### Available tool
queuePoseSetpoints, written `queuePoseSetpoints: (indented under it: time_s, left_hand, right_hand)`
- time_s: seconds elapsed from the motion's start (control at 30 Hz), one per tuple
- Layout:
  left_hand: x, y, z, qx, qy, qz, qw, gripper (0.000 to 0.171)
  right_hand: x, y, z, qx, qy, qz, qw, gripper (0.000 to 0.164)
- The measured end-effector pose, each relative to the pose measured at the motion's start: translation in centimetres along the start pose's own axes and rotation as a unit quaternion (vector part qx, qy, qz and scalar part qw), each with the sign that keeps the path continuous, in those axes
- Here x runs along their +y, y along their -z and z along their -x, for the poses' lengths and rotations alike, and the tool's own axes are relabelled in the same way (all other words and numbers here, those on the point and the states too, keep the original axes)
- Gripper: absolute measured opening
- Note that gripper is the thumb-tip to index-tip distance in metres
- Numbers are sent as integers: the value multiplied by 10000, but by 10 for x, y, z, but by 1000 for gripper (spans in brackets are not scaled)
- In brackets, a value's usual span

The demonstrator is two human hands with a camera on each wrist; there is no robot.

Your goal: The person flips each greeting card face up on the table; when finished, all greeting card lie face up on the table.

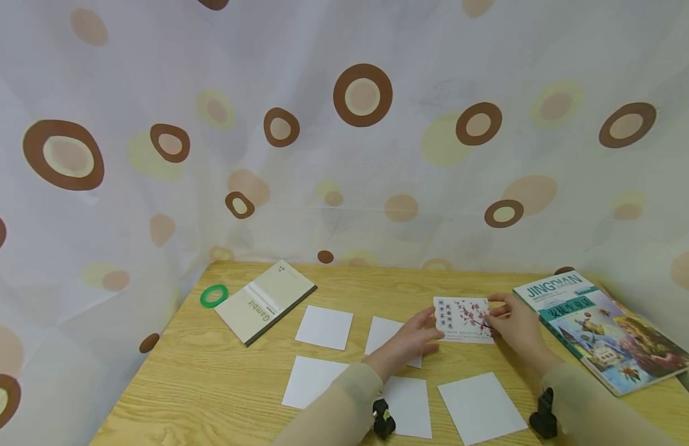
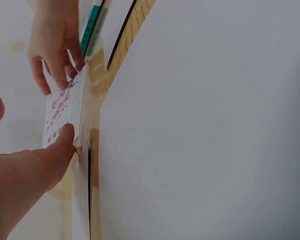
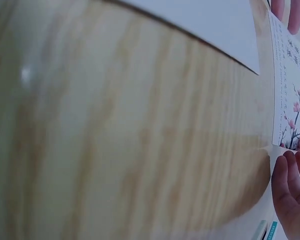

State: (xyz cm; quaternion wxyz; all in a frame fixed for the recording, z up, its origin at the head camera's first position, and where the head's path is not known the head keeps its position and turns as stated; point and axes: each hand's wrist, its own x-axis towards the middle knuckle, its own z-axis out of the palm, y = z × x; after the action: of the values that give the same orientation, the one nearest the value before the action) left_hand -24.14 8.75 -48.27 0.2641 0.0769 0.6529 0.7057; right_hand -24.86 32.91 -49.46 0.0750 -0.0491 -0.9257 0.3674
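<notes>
A white card printed with pink plum blossoms and dark Chinese characters is held up a little, over the right half of the wooden table. My left hand grips its left edge, the thumb at the lower corner in the left wrist view. At the opposite edge, my right hand pinches the card between thumb and fingers, close to the blossoms. Several plain white square cards lie on the table around the hands, one to the left and another in front. My left hand and forearm partly cover others.
A colourful magazine lies at the right edge beside my right hand. Farther left are a beige notebook marked Gambit and a green tape roll. A white curtain with brown rings hangs behind the table.
</notes>
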Motion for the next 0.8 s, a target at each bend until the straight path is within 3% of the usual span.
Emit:
queuePoseSetpoints:
  time_s: [0.37, 0.8]
  left_hand:
    - [-3, 2, 1, -128, 93, 37, 9999, 72]
    - [-2, -1, -4, 61, 229, 861, 9960, 72]
  right_hand:
    - [-3, -2, -3, -302, -139, 163, 9993, 43]
    - [-2, 2, -11, -721, -511, 352, 9955, 43]
